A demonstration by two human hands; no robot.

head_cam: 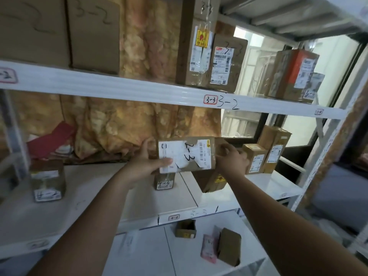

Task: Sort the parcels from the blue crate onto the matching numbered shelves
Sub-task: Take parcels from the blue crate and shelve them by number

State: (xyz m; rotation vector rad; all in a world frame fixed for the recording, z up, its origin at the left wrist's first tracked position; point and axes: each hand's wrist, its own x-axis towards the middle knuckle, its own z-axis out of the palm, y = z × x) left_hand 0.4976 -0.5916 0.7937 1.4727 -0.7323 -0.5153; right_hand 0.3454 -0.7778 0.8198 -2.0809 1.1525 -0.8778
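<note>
I hold a brown cardboard parcel (187, 154) with a white label and "2-3" handwritten on it, lifted in front of the middle shelf (139, 196). My left hand (147, 162) grips its left end, thumb on the front. My right hand (231, 158) grips its right end. Behind and below the parcel stand a small box marked "4-3" (164, 181) and a tilted brown box (213, 182). The shelf edge above carries a tag "3-3" (211, 100) with "3-2" written beside it. The blue crate is not in view.
A box marked "4-2" (47, 182) sits at the left of the middle shelf, two boxes (264, 156) at its right. The upper shelf holds large cartons (93, 32) and labelled parcels (217, 62). The lower shelf (179, 253) has small boxes and a pink packet. A patterned curtain hangs behind.
</note>
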